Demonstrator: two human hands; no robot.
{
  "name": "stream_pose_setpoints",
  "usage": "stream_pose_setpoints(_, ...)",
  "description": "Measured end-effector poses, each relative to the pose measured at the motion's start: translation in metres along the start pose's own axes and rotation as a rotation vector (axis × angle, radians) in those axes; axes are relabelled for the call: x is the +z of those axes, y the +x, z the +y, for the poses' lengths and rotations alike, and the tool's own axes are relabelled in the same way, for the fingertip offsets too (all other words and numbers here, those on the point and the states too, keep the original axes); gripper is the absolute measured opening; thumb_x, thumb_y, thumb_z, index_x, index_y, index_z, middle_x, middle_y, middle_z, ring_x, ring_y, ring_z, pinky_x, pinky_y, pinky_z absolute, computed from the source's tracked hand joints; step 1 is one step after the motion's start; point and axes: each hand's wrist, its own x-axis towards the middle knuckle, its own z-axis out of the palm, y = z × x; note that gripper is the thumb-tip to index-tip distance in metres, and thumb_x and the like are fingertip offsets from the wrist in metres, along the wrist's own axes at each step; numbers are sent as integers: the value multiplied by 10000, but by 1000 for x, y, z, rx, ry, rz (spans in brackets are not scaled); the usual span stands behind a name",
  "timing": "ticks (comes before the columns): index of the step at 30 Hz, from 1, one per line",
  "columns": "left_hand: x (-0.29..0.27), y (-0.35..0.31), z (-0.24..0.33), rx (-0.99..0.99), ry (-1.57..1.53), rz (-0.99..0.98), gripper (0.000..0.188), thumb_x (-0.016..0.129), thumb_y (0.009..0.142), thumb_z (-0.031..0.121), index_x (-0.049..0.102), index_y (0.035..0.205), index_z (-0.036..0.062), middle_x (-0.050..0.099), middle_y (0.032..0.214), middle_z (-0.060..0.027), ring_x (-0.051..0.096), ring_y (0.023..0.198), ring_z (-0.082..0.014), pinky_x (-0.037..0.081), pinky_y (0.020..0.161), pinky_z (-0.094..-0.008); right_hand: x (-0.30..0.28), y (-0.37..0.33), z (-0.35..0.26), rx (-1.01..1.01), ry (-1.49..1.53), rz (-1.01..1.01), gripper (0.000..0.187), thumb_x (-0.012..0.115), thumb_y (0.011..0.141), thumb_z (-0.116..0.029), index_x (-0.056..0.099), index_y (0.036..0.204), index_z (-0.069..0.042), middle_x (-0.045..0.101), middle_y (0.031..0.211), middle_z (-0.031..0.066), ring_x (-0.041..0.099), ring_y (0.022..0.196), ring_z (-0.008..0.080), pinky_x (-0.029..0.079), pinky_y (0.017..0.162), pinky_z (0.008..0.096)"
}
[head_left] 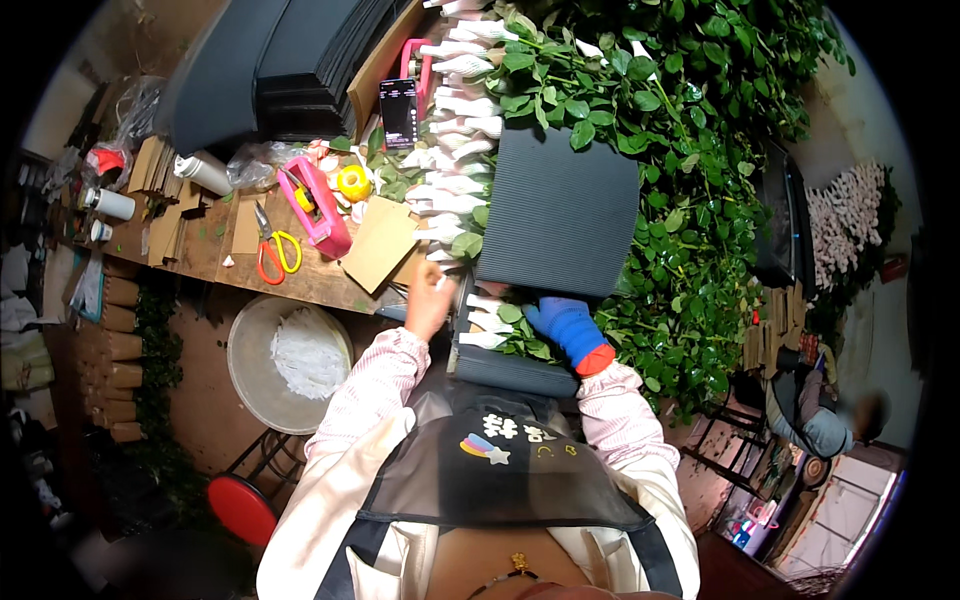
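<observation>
My left hand (430, 303) is bare. Its fingers are drawn together beside the row of rose heads, and anything in them is too small to make out. My right hand (562, 328) wears a blue glove with a red cuff. It lies with its fingers stretched over leafy rose stems (528, 340). Next to it, several white-netted rose buds (486, 322) rest on a dark corrugated sheet (510, 371), whose near edge curls up. Just beyond, another dark corrugated sheet (560, 205) covers stems. More netted rose heads (460, 180) line its left side.
Left on the wooden table (330, 283) are scissors (275, 247), a pink tape dispenser (315, 210), a yellow tape roll (354, 183), cardboard (380, 243) and a phone (398, 113). Below stand a white bucket (240, 350) and a red stool (243, 507). Rose foliage (690, 220) fills the right; a person (825, 415) is beyond.
</observation>
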Motion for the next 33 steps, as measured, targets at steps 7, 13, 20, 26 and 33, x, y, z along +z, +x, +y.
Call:
stream_pose_setpoints(7, 29, -7, 29, -26, 198, -392, 244, 584, 987, 218, 756, 998, 45, 770, 931, -103, 718, 873, -187, 531, 807, -318, 22, 9, 1, 21, -70, 119, 670, 686, 829, -403, 529, 1424, -138, 465, 1495, 195, 451, 1367, 387, 379, 1118, 537)
stream_pose_setpoints(13, 42, -9, -38, 42, -13, -9, 272, 606, 999, 200, 669, 856, -23, 645, 728, -14, 540, 704, -92, 442, 671, -300, 2, -2, -12, 26, -59, 163, 652, 671, 847, -402, 533, 1433, -152, 462, 1509, 185, 440, 1389, 374, 376, 1128, 535)
stream_pose_setpoints(20, 30, -24, -7, -127, -394, 186, 240, 563, 1024, 193, 633, 841, 55, 492, 662, 31, 388, 545, -60, 319, 493, -241, -7, -1, -15, 96, 43, 37, 512, 643, 860, -436, 675, 1276, -138, 618, 1349, 176, 602, 1234, 339, 469, 1038, 528)
stream_pose_setpoints(26, -24, 3, -16, 101, -6, -108, 161, 642, 962, 148, 556, 844, 80, 558, 721, 20, 441, 604, -40, 363, 545, -251, -10, -2, -9, -25, 70, 29, 653, 686, 823, -503, 584, 1360, -145, 558, 1397, 204, 557, 1264, 359, 461, 1036, 480)
stream_pose_setpoints(33, 13, -18, -4, 129, 512, -380, 400, 597, 960, 443, 638, 891, 52, 665, 792, -246, 631, 787, -462, 469, 680, -500, 2, -4, -14, 78, -35, -26, 599, 640, 843, -643, 715, 1197, -166, 722, 1124, 170, 688, 1070, 322, 528, 918, 476)
